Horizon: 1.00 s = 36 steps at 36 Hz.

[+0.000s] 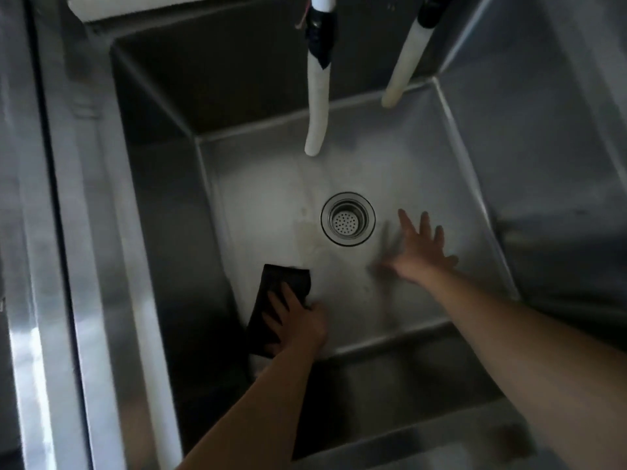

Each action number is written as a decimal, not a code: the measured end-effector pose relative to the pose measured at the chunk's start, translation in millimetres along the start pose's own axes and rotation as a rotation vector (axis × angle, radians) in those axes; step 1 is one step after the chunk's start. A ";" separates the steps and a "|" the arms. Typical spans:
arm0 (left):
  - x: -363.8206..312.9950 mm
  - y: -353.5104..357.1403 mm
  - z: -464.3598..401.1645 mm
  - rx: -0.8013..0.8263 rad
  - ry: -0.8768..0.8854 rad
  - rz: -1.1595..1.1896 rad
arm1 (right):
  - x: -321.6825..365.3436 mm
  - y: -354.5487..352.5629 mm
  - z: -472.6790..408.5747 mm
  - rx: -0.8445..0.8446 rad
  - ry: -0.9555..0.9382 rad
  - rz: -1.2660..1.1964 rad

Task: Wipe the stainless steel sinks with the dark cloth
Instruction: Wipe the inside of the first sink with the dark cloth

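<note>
I look down into a deep stainless steel sink [271, 184]. A dark cloth [274, 286] lies flat on its floor at the near left corner, against the left wall. My left hand [298, 323] presses down on the cloth's near part, fingers spread over it. My right hand [419, 247] rests flat on the sink floor to the right of the round drain strainer [347, 219], fingers apart and holding nothing. It is slightly blurred.
Two white hoses [317, 106] [405, 59] hang from above into the back of the basin. A wide steel rim [88, 232] borders the sink on the left. A steel wall [543, 147] rises on the right.
</note>
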<state>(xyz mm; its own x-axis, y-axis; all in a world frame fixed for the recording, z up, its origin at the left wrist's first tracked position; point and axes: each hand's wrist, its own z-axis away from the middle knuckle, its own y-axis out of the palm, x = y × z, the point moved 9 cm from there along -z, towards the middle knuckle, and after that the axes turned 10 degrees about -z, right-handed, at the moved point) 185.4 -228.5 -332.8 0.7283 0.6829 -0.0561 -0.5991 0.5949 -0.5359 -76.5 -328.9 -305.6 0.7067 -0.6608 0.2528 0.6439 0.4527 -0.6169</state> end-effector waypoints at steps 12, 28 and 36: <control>-51.3 -48.3 -80.9 -0.313 0.043 -0.085 | -9.0 11.2 -40.5 -0.014 -0.021 0.055; -225.2 -170.5 -170.1 -0.314 0.454 -0.446 | -13.1 16.4 -48.9 -0.029 -0.038 0.028; -146.4 -103.7 -128.0 -0.231 0.577 -0.692 | -12.1 17.1 -45.8 -0.018 -0.022 0.045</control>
<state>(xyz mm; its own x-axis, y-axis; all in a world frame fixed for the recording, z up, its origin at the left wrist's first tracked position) 183.4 -444.4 -376.8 0.9886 -0.1460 -0.0381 0.0667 0.6497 -0.7572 -87.5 -340.6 -353.3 0.7411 -0.6269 0.2403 0.6060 0.4706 -0.6413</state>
